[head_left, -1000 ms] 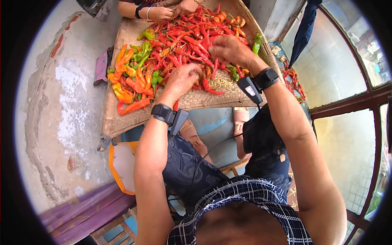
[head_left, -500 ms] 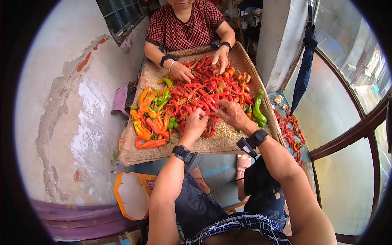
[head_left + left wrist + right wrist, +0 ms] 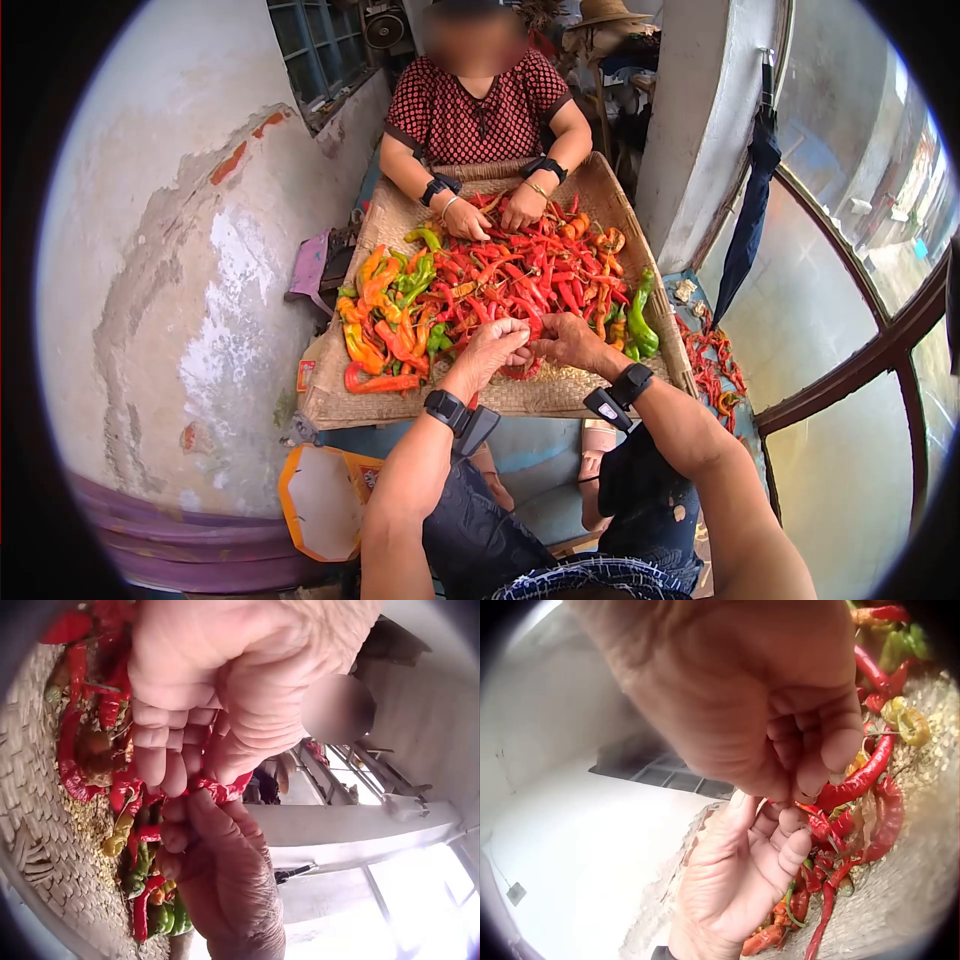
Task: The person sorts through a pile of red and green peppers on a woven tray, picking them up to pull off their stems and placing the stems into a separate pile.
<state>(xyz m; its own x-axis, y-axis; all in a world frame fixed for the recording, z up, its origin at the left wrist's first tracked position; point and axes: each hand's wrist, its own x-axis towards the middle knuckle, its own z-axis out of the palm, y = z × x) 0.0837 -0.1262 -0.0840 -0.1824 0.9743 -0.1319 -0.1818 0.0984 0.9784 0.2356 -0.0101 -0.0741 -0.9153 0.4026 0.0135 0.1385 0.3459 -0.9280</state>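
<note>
Over the near edge of a pile of red chili peppers (image 3: 520,280), my two hands meet fingertip to fingertip. My left hand (image 3: 490,352) pinches a wrinkled red chili pepper (image 3: 232,789) between thumb and fingers. From the other side, my right hand (image 3: 572,342) has its thumb and fingertips on the same pepper, fingers curled. Part of the pepper is hidden by the fingers. Below the hands, in the right wrist view, more red chilies (image 3: 862,776) lie among pale loose seeds (image 3: 934,739).
A shallow woven tray (image 3: 335,385) holds the pile, with orange peppers (image 3: 375,285) at left and a large green pepper (image 3: 642,320) at right. Across it, another person's hands (image 3: 465,218) work in the chilies. A folded umbrella (image 3: 750,220) hangs by the window.
My hands, apart over the pile a second ago, have come together on one red chili. The head view has tilted up, showing more of the person opposite.
</note>
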